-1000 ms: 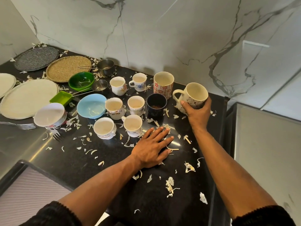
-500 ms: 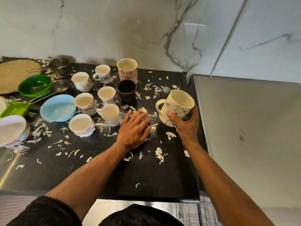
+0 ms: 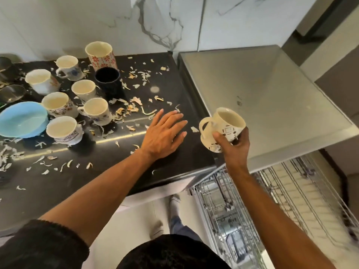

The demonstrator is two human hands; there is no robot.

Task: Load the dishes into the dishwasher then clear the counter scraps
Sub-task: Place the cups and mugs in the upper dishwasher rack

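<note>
My right hand (image 3: 234,147) grips a cream mug with black square marks (image 3: 223,127), tilted, in the air above the counter's right edge. Below it the dishwasher's wire rack (image 3: 272,200) is pulled out. My left hand (image 3: 164,134) rests flat, fingers spread, on the black counter (image 3: 116,162). Several cups stand to the left: a floral tall mug (image 3: 101,55), a dark mug (image 3: 108,80) and white patterned cups (image 3: 95,111). A light blue bowl (image 3: 21,121) sits at the far left. Pale vegetable scraps (image 3: 134,107) litter the counter.
A grey steel appliance top (image 3: 262,94) lies right of the counter, above the rack. A marble wall (image 3: 155,22) backs the counter. Steel vessels (image 3: 11,92) show at the left edge. My feet (image 3: 174,199) stand on the pale floor below.
My right hand has lifted the cream mug off the counter and carried it right, over the counter's edge. The view swung right and the dishwasher rack came into sight. My left hand stays flat.
</note>
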